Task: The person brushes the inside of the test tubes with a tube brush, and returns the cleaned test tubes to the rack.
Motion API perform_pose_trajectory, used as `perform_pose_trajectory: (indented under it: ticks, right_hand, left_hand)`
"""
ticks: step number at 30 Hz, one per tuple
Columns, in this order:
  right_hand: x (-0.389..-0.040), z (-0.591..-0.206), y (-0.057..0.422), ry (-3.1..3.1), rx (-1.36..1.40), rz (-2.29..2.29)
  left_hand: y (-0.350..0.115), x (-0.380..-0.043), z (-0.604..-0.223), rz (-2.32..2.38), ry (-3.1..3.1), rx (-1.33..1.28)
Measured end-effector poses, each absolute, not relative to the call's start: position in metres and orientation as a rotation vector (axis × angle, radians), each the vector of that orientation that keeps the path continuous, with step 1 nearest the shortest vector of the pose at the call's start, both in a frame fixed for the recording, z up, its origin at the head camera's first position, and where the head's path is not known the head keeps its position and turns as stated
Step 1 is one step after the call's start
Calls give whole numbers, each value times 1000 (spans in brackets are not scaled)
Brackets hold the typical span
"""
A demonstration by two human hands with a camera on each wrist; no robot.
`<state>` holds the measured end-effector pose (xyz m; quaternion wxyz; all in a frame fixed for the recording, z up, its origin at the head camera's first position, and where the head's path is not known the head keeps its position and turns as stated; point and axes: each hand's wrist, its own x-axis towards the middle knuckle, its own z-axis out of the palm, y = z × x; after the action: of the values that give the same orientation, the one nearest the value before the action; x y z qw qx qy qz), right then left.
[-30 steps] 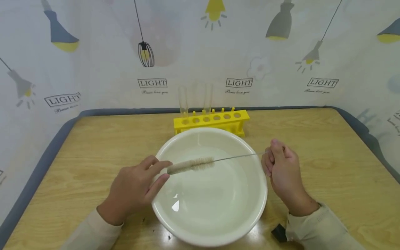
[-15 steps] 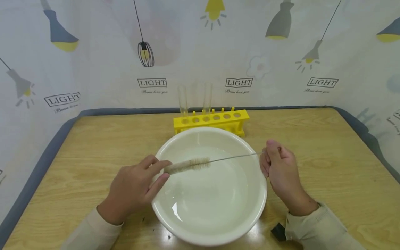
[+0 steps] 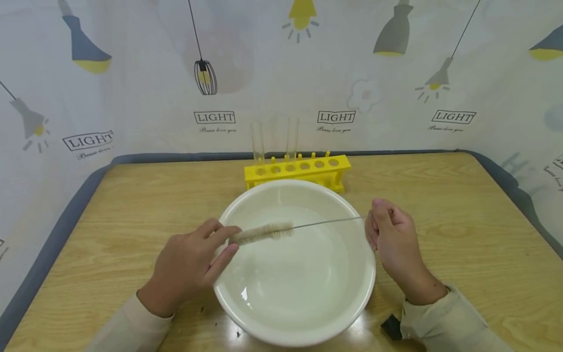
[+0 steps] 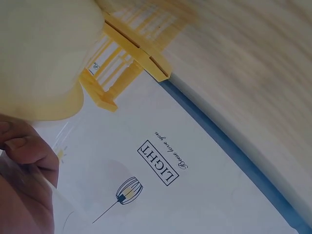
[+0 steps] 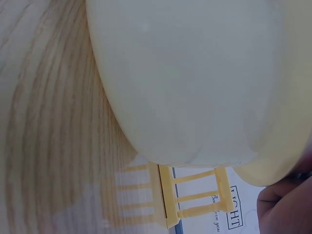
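In the head view, the white basin [image 3: 292, 337] stood on the wooden table [image 3: 132, 220], a glint showing in its lower left and the depth of any liquid hard to judge. Over the basin's left rim, the left hand [image 3: 189, 266] pinched a clear tube [image 3: 250, 235] between thumb and fingers; the tube was barely visible around the pale bristles of the brush [image 3: 283, 229], and its far end was hidden by the hand. The brush lay slantwise above the basin, its thin wire running to the right rim, where the right hand [image 3: 398, 244] gripped it with curled fingers that covered the wire's end. Just behind the basin stood the yellow rack [image 3: 299, 167], its lower front hidden by the rim, with 6 holes and 2 faint test tubes [image 3: 292, 137] upright in it. Near the basin's lower right, a black object [image 3: 391, 327] was partly covered by a sleeve [image 3: 444, 318].

In the left wrist view, the basin was cut off at the upper left; below it the left hand, also cut off, held the tube, only a see-through edge showing.

In the right wrist view, the basin hid part of the rack, and the right hand was cut off beside its rim, its grip unclear there.
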<state>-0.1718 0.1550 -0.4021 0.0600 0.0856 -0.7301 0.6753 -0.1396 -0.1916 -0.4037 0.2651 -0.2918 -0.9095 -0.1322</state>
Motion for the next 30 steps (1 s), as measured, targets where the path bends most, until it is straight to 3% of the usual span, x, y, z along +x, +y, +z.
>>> perform_pose_trajectory:
  ticks: [30]
  right_hand:
    - [-170,-410,147,-2082,225,2046]
  left_hand:
    - [-190,-138,-407,-412,-2474,-720]
